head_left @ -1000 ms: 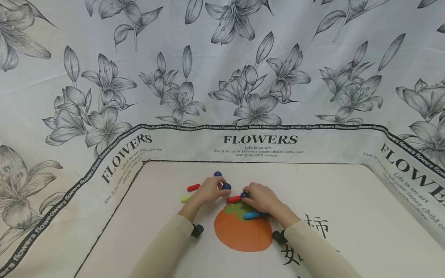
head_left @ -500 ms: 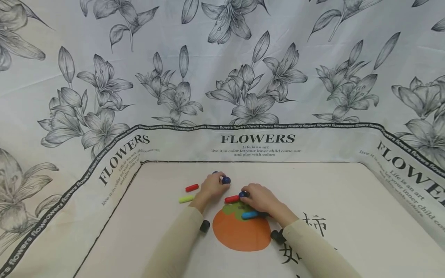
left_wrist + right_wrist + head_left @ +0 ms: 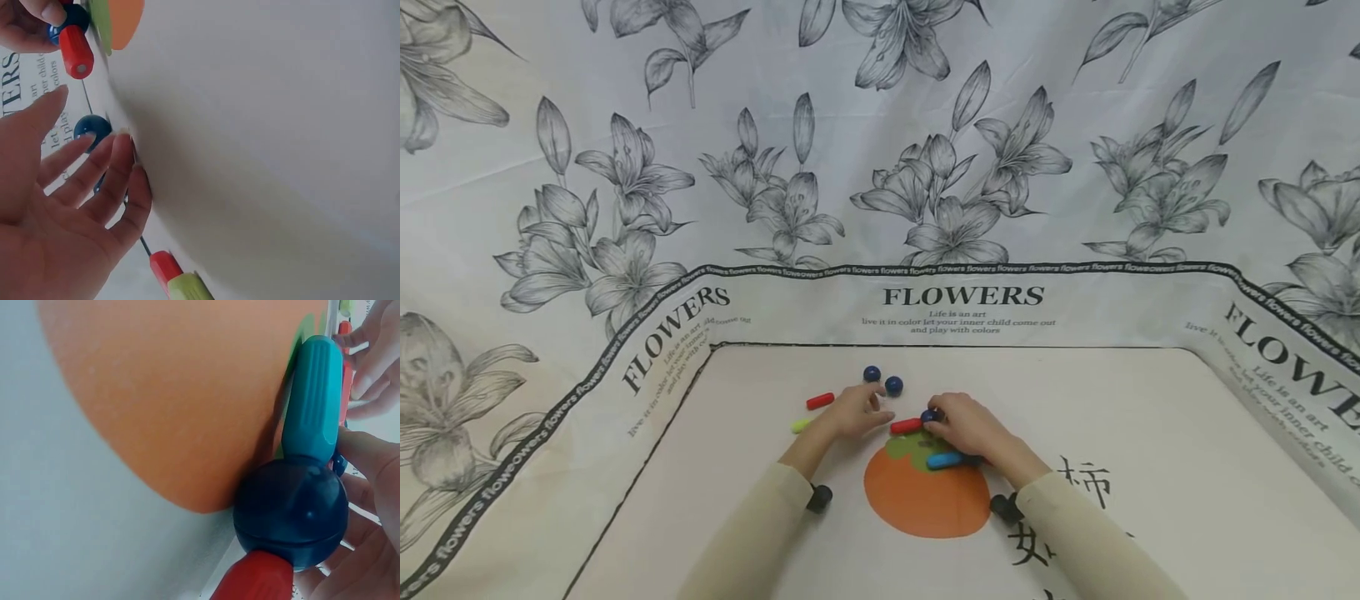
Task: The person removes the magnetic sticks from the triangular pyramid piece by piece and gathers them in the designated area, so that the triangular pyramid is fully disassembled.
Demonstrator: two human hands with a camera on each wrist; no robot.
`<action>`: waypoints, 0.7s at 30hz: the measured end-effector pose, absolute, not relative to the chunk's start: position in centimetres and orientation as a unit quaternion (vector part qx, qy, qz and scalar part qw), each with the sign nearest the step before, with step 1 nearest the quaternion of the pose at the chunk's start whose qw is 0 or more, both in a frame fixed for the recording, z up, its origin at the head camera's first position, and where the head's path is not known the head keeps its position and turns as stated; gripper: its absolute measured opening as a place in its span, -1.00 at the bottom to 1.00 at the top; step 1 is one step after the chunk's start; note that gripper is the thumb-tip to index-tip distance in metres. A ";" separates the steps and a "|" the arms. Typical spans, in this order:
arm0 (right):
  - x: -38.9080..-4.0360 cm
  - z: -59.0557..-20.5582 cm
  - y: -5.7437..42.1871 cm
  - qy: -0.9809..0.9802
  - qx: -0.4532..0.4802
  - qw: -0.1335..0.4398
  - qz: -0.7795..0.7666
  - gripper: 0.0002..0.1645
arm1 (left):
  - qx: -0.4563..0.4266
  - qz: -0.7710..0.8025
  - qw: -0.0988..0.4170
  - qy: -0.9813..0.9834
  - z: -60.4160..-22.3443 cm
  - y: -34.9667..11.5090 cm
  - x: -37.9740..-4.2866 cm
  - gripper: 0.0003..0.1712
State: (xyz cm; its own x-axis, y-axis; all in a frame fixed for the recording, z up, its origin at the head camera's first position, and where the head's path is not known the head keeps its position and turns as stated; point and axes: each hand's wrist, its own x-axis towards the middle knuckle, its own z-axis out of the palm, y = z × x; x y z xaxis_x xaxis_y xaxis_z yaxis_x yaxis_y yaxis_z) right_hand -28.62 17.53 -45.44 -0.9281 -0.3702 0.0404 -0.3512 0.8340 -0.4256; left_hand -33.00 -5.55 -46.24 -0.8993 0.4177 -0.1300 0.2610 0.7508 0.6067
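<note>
My left hand [image 3: 853,412] has let its fingers spread loosely, with nothing held between them. Just beyond its fingertips, two dark blue balls [image 3: 893,386] lie side by side on the table; in the left wrist view the fingers partly cover them. My right hand [image 3: 966,423] pinches another blue ball [image 3: 80,17], and a short red rod [image 3: 906,427] sticks out from that ball toward the left hand. Nearer the right wrist, a light blue rod [image 3: 311,400] joins a large-looking blue ball [image 3: 290,509], with a second red rod [image 3: 256,578] on its other side.
A loose red rod [image 3: 820,401] and a yellow-green rod [image 3: 801,426] lie left of the left hand. The table cover [image 3: 1150,408] carries a printed orange persimmon [image 3: 925,500] and black characters [image 3: 1086,483]. Floral cloth [image 3: 955,208] hangs behind.
The left hand carried a blue ball away from me, set it by the other loose ball, released it and drew back slightly. The right hand keeps its grip in nearly the same spot.
</note>
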 end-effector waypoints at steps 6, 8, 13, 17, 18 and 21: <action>-28.7 -45.5 18.0 0.953 -0.195 0.021 -0.230 -0.69 | 0.233 0.317 0.158 0.906 -46.3 -5.6 -31.7 -0.60; -28.7 -45.6 18.0 0.952 -0.200 0.021 -0.232 -0.70 | 0.239 0.322 0.160 0.902 -46.4 -5.5 -31.4 -0.63; -28.8 -45.9 18.0 0.949 -0.205 0.022 -0.237 -0.71 | 0.235 0.327 0.163 0.901 -46.9 -4.9 -31.2 -0.68; -29.0 -46.1 17.9 0.948 -0.207 0.021 -0.241 -0.72 | 0.231 0.328 0.157 0.903 -47.2 -4.6 -31.3 -0.74; -29.0 -46.1 17.8 0.948 -0.206 0.021 -0.242 -0.71 | 0.229 0.327 0.155 0.903 -47.3 -4.5 -31.4 -0.76; -29.0 -46.0 17.8 0.947 -0.212 0.014 -0.241 -0.72 | 0.223 0.329 0.152 0.905 -47.2 -4.4 -31.5 -0.79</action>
